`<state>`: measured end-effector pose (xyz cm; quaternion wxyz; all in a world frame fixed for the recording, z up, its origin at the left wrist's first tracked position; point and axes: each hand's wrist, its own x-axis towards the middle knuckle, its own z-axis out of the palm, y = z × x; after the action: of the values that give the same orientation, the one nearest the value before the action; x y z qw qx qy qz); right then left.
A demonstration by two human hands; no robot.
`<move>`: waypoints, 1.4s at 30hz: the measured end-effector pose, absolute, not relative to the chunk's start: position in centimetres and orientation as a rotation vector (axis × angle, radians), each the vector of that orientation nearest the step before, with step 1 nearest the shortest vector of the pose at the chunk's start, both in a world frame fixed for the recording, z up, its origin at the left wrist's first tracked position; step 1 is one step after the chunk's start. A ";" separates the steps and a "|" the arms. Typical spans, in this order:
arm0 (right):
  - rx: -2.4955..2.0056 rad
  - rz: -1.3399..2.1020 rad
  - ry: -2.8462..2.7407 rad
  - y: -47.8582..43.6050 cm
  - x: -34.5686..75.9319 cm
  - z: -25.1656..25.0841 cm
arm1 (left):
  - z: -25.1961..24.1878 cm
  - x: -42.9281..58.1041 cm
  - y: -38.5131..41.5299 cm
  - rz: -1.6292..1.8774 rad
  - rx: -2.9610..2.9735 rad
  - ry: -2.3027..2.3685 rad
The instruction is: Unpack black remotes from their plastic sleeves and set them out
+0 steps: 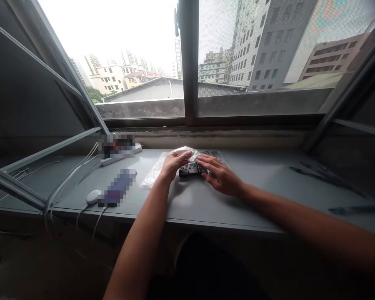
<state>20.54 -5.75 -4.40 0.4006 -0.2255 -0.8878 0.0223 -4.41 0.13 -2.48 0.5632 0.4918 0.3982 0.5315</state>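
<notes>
A small black remote-like keypad (pixel 192 168) lies on the grey window ledge (pixel 253 196), partly on a clear plastic bag (pixel 154 173). My left hand (pixel 174 163) curls over the keypad's far left end and pinches the bag's edge. My right hand (pixel 220 175) rests flat on the keypad's right end with its fingers stretched out.
A white power strip (pixel 120 153) with white cables (pixel 68 179) sits at the back left. A white mouse-like device (pixel 93 196) and a blurred dark object (pixel 117 187) lie near the front edge. Open window frames (pixel 50 150) jut in at left; dark pens (pixel 315 173) lie at right.
</notes>
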 end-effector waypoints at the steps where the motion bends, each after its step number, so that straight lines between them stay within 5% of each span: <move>1: -0.564 0.054 -2.241 -5.8 20.5 -4.4 | -2.4 -4.4 0.1 1.243 1.175 0.941; 42: -0.636 0.017 -2.162 -5.6 20.7 -4.4 | -3.2 -4.4 0.7 1.273 1.275 0.859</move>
<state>20.70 -5.64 -4.40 0.4296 -0.2549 -0.8663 0.0068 -4.39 0.66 -3.19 0.5418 0.5367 0.3618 0.5361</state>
